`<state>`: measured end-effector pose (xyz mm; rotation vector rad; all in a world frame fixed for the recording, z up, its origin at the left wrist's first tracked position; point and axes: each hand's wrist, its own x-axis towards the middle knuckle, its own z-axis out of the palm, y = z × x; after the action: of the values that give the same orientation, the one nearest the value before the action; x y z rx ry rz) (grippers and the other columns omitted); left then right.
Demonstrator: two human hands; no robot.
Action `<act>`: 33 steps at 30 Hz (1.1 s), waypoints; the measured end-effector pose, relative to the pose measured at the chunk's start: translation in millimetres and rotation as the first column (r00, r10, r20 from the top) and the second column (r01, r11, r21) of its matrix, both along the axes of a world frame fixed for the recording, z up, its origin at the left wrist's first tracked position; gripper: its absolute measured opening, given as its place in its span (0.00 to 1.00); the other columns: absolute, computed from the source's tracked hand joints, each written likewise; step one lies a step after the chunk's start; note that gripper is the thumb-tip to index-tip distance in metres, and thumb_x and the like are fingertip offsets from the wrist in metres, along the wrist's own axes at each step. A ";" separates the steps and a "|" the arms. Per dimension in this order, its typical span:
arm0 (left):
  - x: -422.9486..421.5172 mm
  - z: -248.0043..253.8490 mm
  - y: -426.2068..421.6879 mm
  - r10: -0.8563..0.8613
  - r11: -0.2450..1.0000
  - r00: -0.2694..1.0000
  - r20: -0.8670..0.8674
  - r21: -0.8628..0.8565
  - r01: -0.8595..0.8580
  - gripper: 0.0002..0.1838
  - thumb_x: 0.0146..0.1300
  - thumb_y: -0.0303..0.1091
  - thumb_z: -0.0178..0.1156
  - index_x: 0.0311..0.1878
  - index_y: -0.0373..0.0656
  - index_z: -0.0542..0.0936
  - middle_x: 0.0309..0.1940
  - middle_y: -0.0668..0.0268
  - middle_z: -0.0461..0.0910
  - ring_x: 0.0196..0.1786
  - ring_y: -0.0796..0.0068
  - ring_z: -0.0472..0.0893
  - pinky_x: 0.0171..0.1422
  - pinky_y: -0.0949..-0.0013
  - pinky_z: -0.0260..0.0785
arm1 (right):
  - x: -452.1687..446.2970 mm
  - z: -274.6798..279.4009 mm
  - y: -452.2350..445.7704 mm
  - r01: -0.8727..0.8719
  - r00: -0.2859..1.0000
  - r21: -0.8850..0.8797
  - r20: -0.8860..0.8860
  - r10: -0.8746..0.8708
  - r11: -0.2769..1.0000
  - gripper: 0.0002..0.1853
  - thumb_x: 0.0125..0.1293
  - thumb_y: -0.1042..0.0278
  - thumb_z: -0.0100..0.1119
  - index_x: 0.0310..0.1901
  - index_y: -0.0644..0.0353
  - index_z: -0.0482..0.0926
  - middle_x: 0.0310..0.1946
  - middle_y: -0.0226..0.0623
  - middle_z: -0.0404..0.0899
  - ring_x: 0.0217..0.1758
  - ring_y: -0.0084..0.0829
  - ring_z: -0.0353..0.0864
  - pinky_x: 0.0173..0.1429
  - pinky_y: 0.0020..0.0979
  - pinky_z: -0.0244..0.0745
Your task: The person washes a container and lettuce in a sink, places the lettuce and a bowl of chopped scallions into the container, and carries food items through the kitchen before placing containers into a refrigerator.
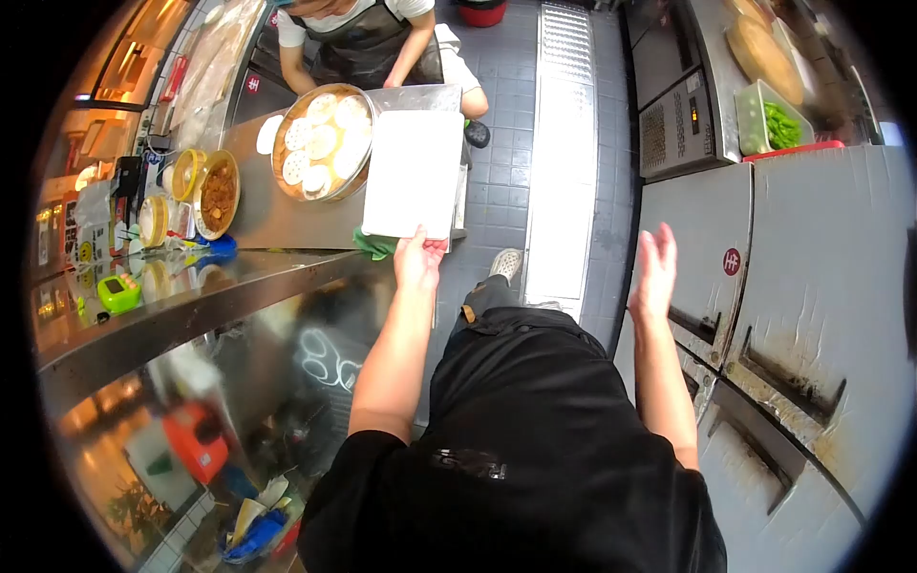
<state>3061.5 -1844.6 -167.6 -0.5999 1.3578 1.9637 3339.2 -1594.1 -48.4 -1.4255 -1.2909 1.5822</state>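
Note:
My left hand [418, 260] is closed on the near edge of a white rectangular board [413, 177], its fingers curled at the rim. The board lies at the right end of the steel counter [253, 215], beside a large round pan [369, 164] that holds pale round flatbreads [323, 143], some dotted with holes. A green cloth [373, 244] hangs at the counter edge, left of that hand. My right hand [654, 272] is raised in front of the grey fridge doors, fingers stretched out, holding nothing.
A co-worker in a dark apron [368, 48] stands behind the pan. A bowl of brown food [218, 195] and a green timer [118, 293] are on the left. At right stand grey fridges [821, 258] and a tub of chopped greens [776, 119]. A metal floor grate [564, 143] runs ahead.

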 end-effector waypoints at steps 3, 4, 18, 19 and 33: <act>15.0 3.5 10.4 0.006 1.000 0.999 0.041 0.026 -0.007 0.09 0.78 0.33 0.53 0.52 0.37 0.73 0.38 0.58 0.79 0.40 0.65 0.80 0.49 0.58 0.79 | -41.0 -31.8 -0.8 -0.315 0.945 -0.013 0.090 0.315 0.949 0.40 0.70 0.52 0.66 0.76 0.63 0.61 0.78 0.52 0.58 0.82 0.42 0.55 0.82 0.42 0.52; 20.0 10.9 14.1 0.011 1.000 0.999 0.044 0.018 -0.012 0.09 0.78 0.33 0.53 0.54 0.38 0.73 0.39 0.58 0.80 0.40 0.65 0.81 0.50 0.58 0.79 | -57.5 -47.0 -2.4 -0.366 0.926 -0.100 0.063 0.373 0.925 0.41 0.68 0.51 0.67 0.76 0.62 0.62 0.77 0.51 0.59 0.80 0.43 0.59 0.80 0.43 0.58; 17.7 18.9 -0.9 -0.043 0.999 0.999 0.021 0.032 0.042 0.08 0.77 0.31 0.57 0.54 0.41 0.74 0.43 0.61 0.82 0.41 0.70 0.83 0.51 0.61 0.78 | -287.7 -139.2 -48.2 -0.669 0.742 -0.520 -0.440 0.505 0.530 0.36 0.64 0.55 0.70 0.66 0.68 0.69 0.61 0.48 0.78 0.67 0.38 0.74 0.73 0.44 0.65; 19.7 16.2 -5.3 -0.050 0.999 0.999 0.014 0.020 0.050 0.09 0.77 0.31 0.56 0.55 0.40 0.74 0.44 0.60 0.82 0.42 0.70 0.83 0.52 0.60 0.78 | -286.6 -144.9 -49.2 -0.666 0.746 -0.522 -0.456 0.485 0.533 0.32 0.64 0.57 0.70 0.64 0.68 0.72 0.57 0.46 0.81 0.64 0.37 0.78 0.71 0.42 0.67; 32.8 60.9 9.2 -0.444 0.896 0.889 -0.114 -0.089 0.436 0.12 0.77 0.36 0.57 0.48 0.34 0.76 0.41 0.58 0.82 0.41 0.64 0.85 0.49 0.62 0.82 | -195.9 -102.2 -16.0 -0.479 0.772 -0.491 -0.629 0.084 0.727 0.26 0.64 0.65 0.63 0.60 0.75 0.74 0.54 0.47 0.81 0.58 0.40 0.81 0.65 0.40 0.75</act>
<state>3094.3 -1835.3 -106.7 -0.1629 1.4865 1.6157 3143.3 -1610.2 -150.6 -0.9383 -0.6429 2.6009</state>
